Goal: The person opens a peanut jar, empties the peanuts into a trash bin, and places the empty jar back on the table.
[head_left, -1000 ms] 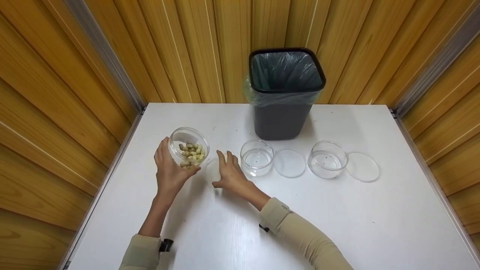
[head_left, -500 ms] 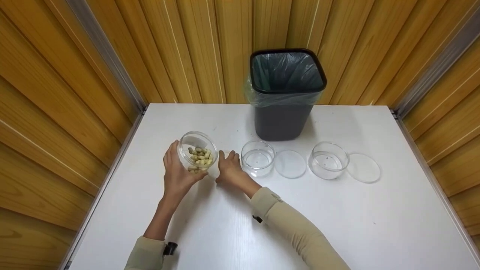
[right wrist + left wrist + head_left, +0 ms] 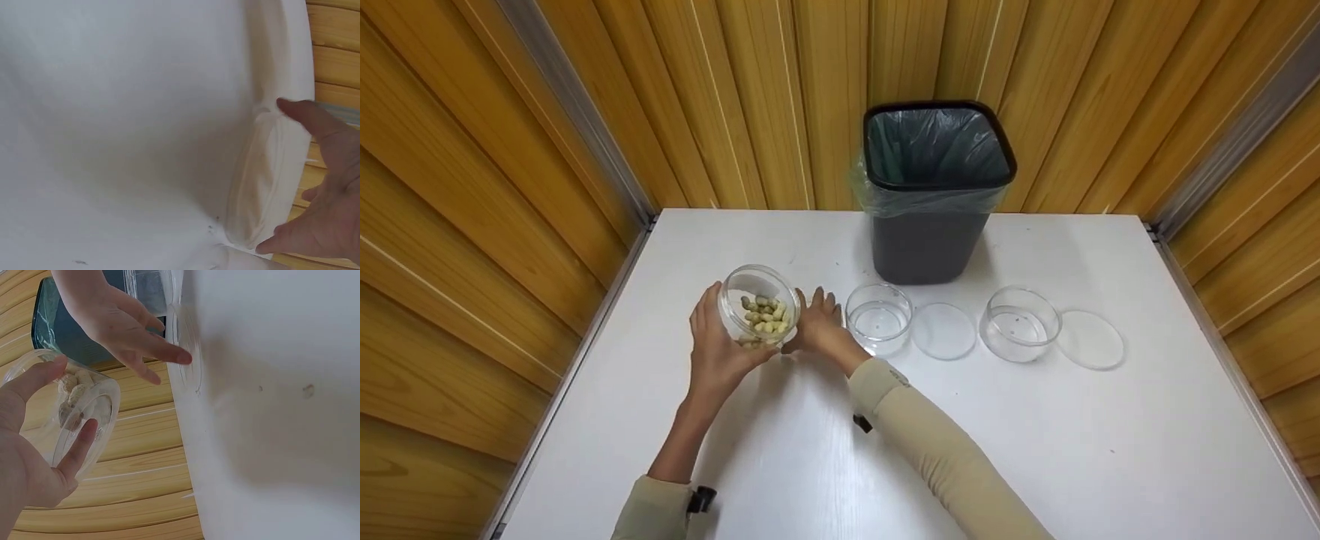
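My left hand (image 3: 716, 349) grips a clear round container (image 3: 737, 304) by its side, holding it tilted above the white table. Several peanuts (image 3: 767, 315) in their shells lie inside it. My right hand (image 3: 819, 328) is just right of the container, partly behind it. A clear round lid (image 3: 256, 185) lies flat on the table under the right hand. In the right wrist view, the thumb and fingers spread across the lid's width; whether they touch its rim I cannot tell. The left wrist view also shows the right fingers (image 3: 163, 349) extended beside this lid.
A dark bin (image 3: 926, 244) with a plastic liner stands at the back. Right of my hands are two clear bowls (image 3: 879, 319), (image 3: 1020, 326), with clear lids (image 3: 943, 331), (image 3: 1091, 340) lying beside them. Wood-patterned walls (image 3: 750, 105) enclose the table (image 3: 960, 427). Small specks dot its surface.
My left hand has carried the peanut container to the right, then nearly stopped. The right hand has shifted slightly left over the lid, closer to the container.
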{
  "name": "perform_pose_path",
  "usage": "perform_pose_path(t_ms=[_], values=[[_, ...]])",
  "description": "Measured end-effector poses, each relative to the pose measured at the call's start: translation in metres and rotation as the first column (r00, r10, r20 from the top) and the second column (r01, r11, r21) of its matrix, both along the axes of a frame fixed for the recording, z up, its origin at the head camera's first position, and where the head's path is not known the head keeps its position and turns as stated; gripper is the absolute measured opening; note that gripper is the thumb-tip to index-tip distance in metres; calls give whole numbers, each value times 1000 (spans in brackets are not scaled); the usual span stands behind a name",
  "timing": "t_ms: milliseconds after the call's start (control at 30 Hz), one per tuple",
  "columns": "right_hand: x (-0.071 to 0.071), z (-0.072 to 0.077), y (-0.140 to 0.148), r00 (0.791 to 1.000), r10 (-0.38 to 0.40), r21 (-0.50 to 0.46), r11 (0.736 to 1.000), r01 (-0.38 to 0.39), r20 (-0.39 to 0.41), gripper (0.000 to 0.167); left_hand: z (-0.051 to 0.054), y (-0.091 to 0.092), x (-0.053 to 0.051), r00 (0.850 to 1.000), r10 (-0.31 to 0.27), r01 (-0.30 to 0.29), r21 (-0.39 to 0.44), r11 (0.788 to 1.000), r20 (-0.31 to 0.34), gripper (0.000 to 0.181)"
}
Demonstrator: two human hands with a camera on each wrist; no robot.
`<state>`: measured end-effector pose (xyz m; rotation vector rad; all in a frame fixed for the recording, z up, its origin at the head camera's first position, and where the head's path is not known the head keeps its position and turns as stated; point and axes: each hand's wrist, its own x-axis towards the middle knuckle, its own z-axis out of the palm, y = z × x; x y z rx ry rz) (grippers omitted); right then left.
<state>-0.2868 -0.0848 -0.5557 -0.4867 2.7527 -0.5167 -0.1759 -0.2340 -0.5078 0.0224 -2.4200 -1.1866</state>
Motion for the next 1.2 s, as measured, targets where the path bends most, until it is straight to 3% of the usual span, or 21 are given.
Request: perform_pose_path(t_ms=[200, 400, 467, 533, 633, 700, 833, 967, 1100, 1200], values=[[-7, -6, -4, 999, -8, -7, 1000, 8, 40, 113, -4, 1, 0, 1000, -12, 12, 11, 1000, 4, 129], [-4, -4, 1, 996, -51, -140, 988, 61, 75, 121, -6, 3, 0, 1000, -12, 12, 2, 1000, -2, 129], [-3, 0, 5, 1000, -19, -176, 984, 22, 17, 111, -6, 3, 0, 1000, -13, 13, -2, 1000, -8, 129], [-1, 7, 12, 993, 57, -170, 983, -74, -103, 99, -6, 3, -1, 1000, -15, 15, 3, 1000, -8, 129], [-1, 26, 29, 947, 158, -112, 974, -196, -279, 78, -6, 2, -2, 1000, -15, 16, 13, 1000, -9, 129], [-5, 43, 47, 916, 192, -93, 967, -239, -353, 71, -5, 1, -2, 1000, -9, 9, 19, 1000, -5, 129], [-14, 78, 96, 916, 139, -182, 958, -221, -376, 58, -6, 3, -3, 1000, -1, 1, 30, 1000, -8, 128], [-18, 107, 155, 921, 52, -242, 958, -156, -387, 53, -8, 6, -2, 1000, -6, 7, 37, 999, -15, 128], [-20, 130, 219, 934, -36, -216, 975, -45, -357, 54, -7, 11, -4, 999, -30, 31, 30, 999, -25, 127], [-27, 148, 260, 941, -119, -218, 975, 50, -316, 56, -6, 14, -6, 998, -45, 46, 28, 999, -37, 127]])
